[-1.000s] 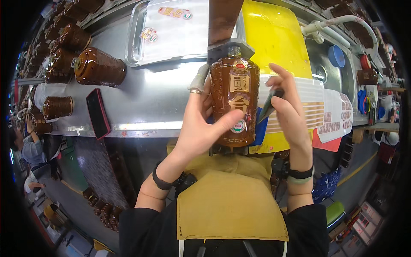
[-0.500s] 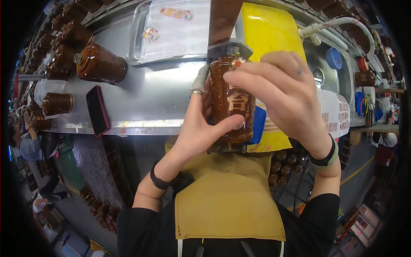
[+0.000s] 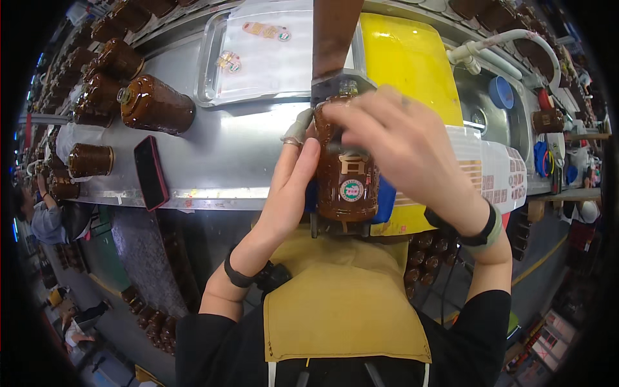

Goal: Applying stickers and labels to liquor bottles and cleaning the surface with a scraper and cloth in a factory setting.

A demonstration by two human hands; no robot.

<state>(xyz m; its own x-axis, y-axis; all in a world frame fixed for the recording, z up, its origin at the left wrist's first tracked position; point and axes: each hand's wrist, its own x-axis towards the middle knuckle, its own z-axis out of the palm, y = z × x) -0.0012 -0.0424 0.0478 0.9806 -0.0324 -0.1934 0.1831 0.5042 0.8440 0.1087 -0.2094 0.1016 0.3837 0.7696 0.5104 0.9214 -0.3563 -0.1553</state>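
Observation:
A brown glass bottle point(image 3: 330, 205) lies neck away from me in a blue-sided holder point(image 3: 385, 201). Gold lettering point(image 3: 351, 164) and a round green-and-white emblem point(image 3: 351, 190) show on its face. My left hand point(image 3: 291, 173) rests along the bottle's left side, thumb stretched and lifted off the label, with a pale finger cot on one fingertip. Over the bottle's upper part is my right hand point(image 3: 403, 142), smeared by motion, its fingertips at the glass near the shoulder. It hides the upper label.
A metal tray point(image 3: 207, 71) with a white sheet and two label pieces stands behind left. Brown bottles point(image 3: 158, 106) and a phone point(image 3: 150, 173) sit left on the steel table. Right are a yellow sheet point(image 3: 409, 61), a sink point(image 3: 474, 97) and a white label sheet point(image 3: 503, 164). A brown post point(image 3: 337, 32) rises ahead.
My left thumb has come off the bottle's face to its left side, uncovering the round emblem. My right hand has moved left and down across the label, fingers now blurred.

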